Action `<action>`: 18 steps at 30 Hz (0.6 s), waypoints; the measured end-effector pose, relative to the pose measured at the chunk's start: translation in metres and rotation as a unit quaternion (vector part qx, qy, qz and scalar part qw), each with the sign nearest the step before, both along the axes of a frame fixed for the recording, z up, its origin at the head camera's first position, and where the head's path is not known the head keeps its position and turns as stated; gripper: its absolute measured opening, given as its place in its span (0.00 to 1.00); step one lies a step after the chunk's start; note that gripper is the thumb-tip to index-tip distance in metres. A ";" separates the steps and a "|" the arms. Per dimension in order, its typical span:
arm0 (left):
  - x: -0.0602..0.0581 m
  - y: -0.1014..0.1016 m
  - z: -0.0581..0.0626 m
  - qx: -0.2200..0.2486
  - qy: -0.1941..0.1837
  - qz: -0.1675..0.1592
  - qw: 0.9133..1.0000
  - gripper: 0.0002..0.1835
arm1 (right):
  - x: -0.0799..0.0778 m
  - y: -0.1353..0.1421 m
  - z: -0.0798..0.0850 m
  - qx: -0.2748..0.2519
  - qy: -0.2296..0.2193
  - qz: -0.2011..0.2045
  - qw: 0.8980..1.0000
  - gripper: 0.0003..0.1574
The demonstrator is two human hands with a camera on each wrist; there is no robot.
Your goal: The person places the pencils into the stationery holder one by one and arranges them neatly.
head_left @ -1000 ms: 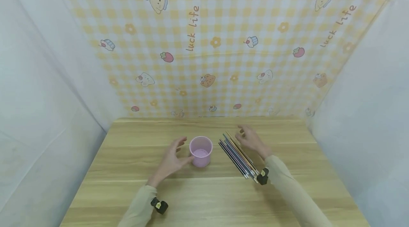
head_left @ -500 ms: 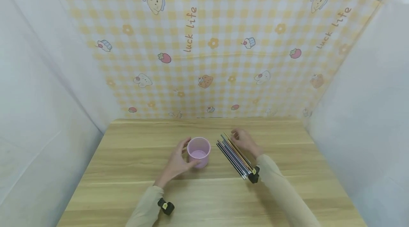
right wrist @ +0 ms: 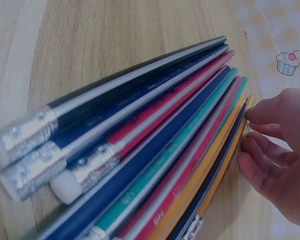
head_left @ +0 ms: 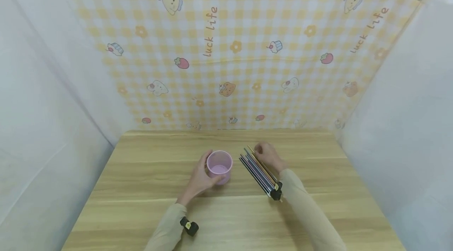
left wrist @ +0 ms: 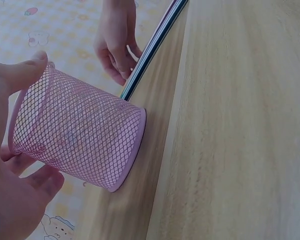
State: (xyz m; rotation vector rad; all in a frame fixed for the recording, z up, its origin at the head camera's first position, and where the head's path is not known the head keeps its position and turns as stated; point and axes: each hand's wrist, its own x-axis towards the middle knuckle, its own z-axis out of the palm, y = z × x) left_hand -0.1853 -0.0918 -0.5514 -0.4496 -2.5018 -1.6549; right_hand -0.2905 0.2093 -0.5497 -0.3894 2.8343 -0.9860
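A pink mesh pencil cup [left wrist: 80, 125] stands upright on the table, its mouth facing up in the head view. My left hand [head_left: 200, 178] grips it from the left, thumb on the near side at the rim and fingers round the far side. To the right lies a slanting row of pencils [head_left: 260, 174], their white erasers toward me. My right hand [head_left: 269, 156] is at their far ends, fingers bent. Its fingertips are right beside the end of the outermost yellow pencil [right wrist: 225, 162], with a gap showing between thumb and fingers in the right wrist view.
The wooden table [head_left: 226, 219] runs back to a yellow checked cloth [head_left: 226, 66] with cartoon prints. White walls [head_left: 46, 125] rise on both sides. Each sleeved wrist wears a small black camera [head_left: 190, 226].
My left hand has come in from the left and closed round the pencil cup. My right hand has moved left and in toward the pencils' far ends, its fingers curling more.
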 end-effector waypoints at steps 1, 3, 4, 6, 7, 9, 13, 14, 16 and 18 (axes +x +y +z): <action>-0.001 0.001 -0.001 0.001 0.002 0.001 1.000 0.56 | -0.001 0.000 -0.001 0.001 0.000 -0.001 1.000 0.13; -0.002 0.002 -0.001 0.007 -0.002 0.002 1.000 0.55 | -0.001 0.000 -0.002 -0.001 -0.002 -0.007 1.000 0.13; -0.002 0.002 -0.002 0.011 -0.005 0.002 1.000 0.55 | -0.002 0.000 -0.003 -0.002 -0.005 -0.010 1.000 0.13; -0.002 0.002 -0.002 0.021 -0.014 0.002 1.000 0.55 | -0.003 -0.001 -0.005 -0.005 -0.010 -0.016 1.000 0.13; -0.002 0.002 -0.002 0.025 -0.019 0.002 1.000 0.54 | -0.003 -0.002 -0.006 -0.005 -0.014 -0.022 1.000 0.14; -0.002 0.002 -0.002 0.030 -0.027 0.005 0.999 0.54 | -0.003 -0.002 -0.007 -0.004 -0.015 -0.029 0.999 0.14; 0.000 0.003 -0.004 0.031 -0.026 0.012 0.999 0.54 | -0.002 -0.003 -0.007 -0.002 -0.016 -0.040 0.999 0.14; 0.000 0.004 -0.004 0.030 -0.025 0.014 0.999 0.54 | -0.002 -0.003 -0.007 -0.002 -0.015 -0.040 0.999 0.14; 0.000 0.005 -0.004 0.030 -0.025 0.017 0.999 0.54 | -0.002 -0.003 -0.007 -0.001 -0.016 -0.042 0.999 0.13; 0.001 0.005 -0.004 0.031 -0.029 0.019 0.999 0.54 | -0.002 -0.004 -0.008 0.000 -0.017 -0.045 0.999 0.13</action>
